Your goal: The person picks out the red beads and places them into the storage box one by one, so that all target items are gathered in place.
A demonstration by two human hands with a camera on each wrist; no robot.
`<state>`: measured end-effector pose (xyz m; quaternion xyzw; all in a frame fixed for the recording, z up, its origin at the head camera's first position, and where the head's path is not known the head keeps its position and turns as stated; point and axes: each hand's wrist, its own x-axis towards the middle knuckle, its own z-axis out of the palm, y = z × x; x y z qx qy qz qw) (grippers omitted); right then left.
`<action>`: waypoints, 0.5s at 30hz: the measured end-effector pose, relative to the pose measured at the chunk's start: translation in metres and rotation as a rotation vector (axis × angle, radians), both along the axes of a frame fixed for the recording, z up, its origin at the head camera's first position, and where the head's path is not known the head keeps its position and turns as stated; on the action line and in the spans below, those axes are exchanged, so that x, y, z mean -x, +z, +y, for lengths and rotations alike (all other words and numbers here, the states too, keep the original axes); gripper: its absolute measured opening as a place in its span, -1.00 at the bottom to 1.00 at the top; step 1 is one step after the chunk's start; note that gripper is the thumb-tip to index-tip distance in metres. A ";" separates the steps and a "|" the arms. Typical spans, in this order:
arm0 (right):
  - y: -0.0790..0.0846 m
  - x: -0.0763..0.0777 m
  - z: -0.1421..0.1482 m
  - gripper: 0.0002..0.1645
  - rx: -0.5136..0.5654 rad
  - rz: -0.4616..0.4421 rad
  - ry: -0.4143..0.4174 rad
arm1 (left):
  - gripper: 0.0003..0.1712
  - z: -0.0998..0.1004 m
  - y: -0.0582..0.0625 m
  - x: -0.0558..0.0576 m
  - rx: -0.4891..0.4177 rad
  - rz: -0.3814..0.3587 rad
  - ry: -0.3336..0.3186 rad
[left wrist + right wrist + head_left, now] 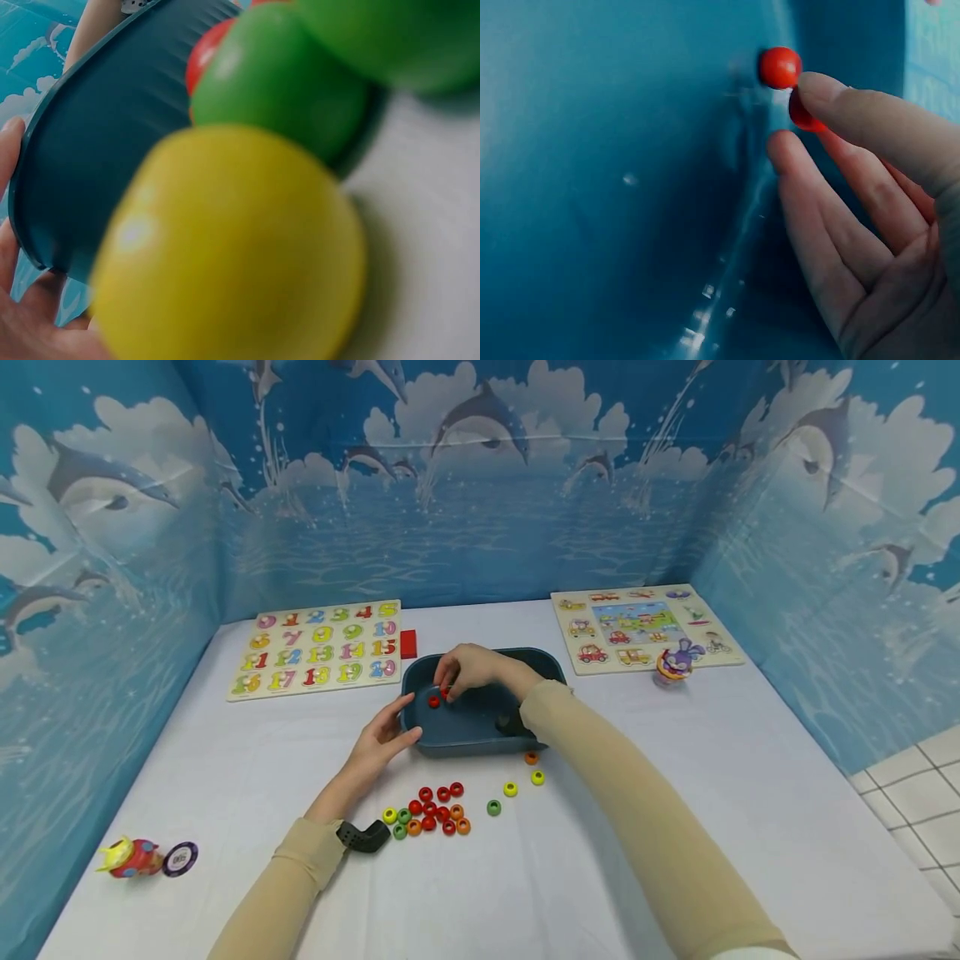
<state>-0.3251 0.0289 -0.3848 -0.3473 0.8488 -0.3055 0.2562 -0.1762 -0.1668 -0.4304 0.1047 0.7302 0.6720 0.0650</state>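
Observation:
My right hand [471,668] reaches down inside a dark teal plastic basin [480,748]. Between its thumb and index finger it pinches a red bead [802,117], low against the basin floor. Another red bead [780,67] lies right beside it in the basin. My left hand [375,745] touches the basin's left end, thumb and fingers spread along the rim. In the left wrist view, a blurred yellow bead [232,247] and green bead [277,82] loom large before the basin. Several red beads [430,808] lie on the white cloth in front of the basin.
Orange bead [532,758], yellow bead [537,777] and green bead [493,807] lie loose in front. Behind stand a number puzzle board [322,647], a red block [408,644] and a vehicle puzzle board [637,627]. A rabbit toy [675,662] is right, a red-yellow toy [135,857] left.

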 end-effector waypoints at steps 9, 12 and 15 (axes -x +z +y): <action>-0.011 -0.001 -0.006 -0.69 -0.083 0.109 -0.009 | -0.30 0.001 0.000 -0.001 -0.006 0.009 -0.004; -0.010 0.000 -0.006 -0.67 -0.090 0.117 -0.004 | -0.31 0.000 0.000 -0.001 -0.002 0.006 0.000; -0.005 -0.001 -0.006 -0.63 -0.102 0.115 0.012 | -0.32 -0.002 -0.006 0.003 -0.007 -0.002 0.006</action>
